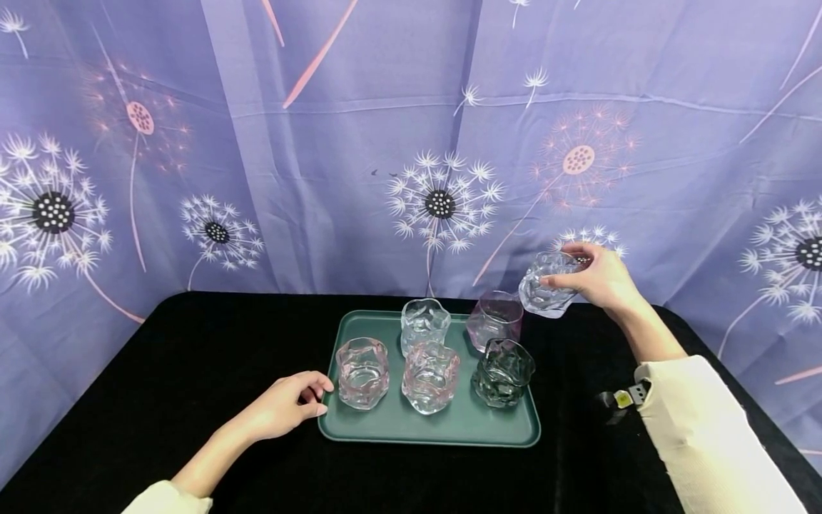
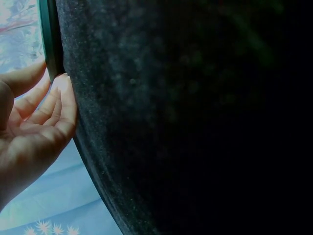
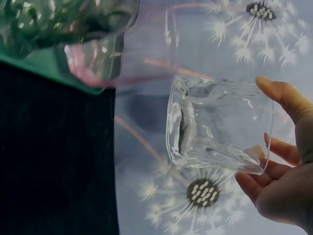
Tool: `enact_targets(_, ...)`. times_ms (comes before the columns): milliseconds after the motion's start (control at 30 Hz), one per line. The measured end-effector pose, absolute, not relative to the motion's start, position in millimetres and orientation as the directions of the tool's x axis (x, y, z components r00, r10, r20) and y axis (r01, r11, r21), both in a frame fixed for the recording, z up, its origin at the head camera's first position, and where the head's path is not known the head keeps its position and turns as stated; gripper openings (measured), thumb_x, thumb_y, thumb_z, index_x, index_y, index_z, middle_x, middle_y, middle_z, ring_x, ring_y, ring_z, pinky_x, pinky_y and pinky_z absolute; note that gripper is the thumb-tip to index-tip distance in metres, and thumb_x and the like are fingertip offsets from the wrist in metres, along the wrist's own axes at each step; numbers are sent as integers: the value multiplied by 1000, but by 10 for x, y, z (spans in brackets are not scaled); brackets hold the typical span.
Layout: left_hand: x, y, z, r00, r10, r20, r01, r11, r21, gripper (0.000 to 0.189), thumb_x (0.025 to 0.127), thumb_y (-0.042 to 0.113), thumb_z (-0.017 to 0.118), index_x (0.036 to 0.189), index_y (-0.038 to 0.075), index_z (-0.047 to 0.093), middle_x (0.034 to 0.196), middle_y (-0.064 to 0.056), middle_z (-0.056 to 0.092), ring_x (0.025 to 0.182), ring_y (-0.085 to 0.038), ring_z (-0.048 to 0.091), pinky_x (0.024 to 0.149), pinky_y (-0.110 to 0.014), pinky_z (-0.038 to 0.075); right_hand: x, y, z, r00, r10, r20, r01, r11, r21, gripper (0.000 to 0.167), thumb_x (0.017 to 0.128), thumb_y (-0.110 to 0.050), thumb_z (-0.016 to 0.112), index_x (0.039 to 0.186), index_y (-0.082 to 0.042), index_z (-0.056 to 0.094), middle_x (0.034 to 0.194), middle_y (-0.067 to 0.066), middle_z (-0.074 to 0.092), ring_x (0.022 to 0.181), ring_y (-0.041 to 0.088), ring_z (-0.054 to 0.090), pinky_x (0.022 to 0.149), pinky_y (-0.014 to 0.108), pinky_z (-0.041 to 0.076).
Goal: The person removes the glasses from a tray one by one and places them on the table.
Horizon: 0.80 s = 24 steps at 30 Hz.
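Note:
Above the table at the back right, my right hand (image 1: pixel 600 275) grips a clear wavy glass (image 1: pixel 549 284) near its rim. In the right wrist view, the thumb and fingers (image 3: pixel 281 95) hold opposite sides of this glass. My left hand (image 1: pixel 282 405) pinches the left edge of a green tray (image 1: pixel 424 432), with thumb and fingers (image 2: pixel 63 90) at the rim. On the tray stand two pinkish glasses, one left (image 1: pixel 362 375) and one front middle (image 1: pixel 430 378). A smoky dark glass (image 1: pixel 504 375) is front right, a clear glass (image 1: pixel 425 325) back middle, a purple glass (image 1: pixel 494 321) back right.
A black cloth (image 1: pixel 257 335) covers the table. Behind it hangs a blue-violet curtain (image 1: pixel 334 178) with dandelion prints, close to the table's back edge. A small plug-like connector (image 1: pixel 632 396) shows by the right sleeve (image 1: pixel 700 421).

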<state>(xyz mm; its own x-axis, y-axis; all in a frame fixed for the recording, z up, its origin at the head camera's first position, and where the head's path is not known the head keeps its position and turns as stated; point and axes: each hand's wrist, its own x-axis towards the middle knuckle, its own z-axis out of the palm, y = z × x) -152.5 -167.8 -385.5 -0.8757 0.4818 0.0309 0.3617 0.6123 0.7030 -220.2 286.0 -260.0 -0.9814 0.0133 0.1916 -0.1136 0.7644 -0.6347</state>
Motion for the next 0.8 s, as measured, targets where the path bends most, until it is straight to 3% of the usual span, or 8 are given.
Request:
enact_targets(167,-1526,-1685,-3856,-875,483,32,362,610,705,19,80,6,67,96,8,57,84,1,53,74,-9,50,63,-24,43,-2223,3006,-2723,-979,42,199,-92,781,-618,75,70,-34,79,127,3,46,121,28,47,101,36,46,81,44,37)
enact_targets(467,-1530,-1685,-3849,-873,487,30,363,606,708,19,81,7,66,97,7,57,84,1,53,74,-9,50,63,-24,43,-2253,3161,-3079,-979,66,194,-68,787,-613,75,70,-35,78,127,1,45,124,30,44,105,40,43,83,49,36)
enact_targets(700,-1528,-1689,-3848,-873,488,30,361,603,711,19,81,7,67,97,7,58,84,1,53,74,-9,50,63,-24,43,-2303,3173,-3259,-984,80,157,-34,788,-615,77,70,-37,77,129,0,45,113,28,49,98,36,46,74,42,40)
enact_targets(800,-1530,-1688,-3851,-872,489,28,360,603,712,18,81,7,66,97,7,58,84,1,53,74,-9,50,63,-24,43,-2331,3191,-3317,-987,83,140,-22,786,-618,78,71,-36,77,130,0,43,116,28,47,99,37,46,75,42,40)
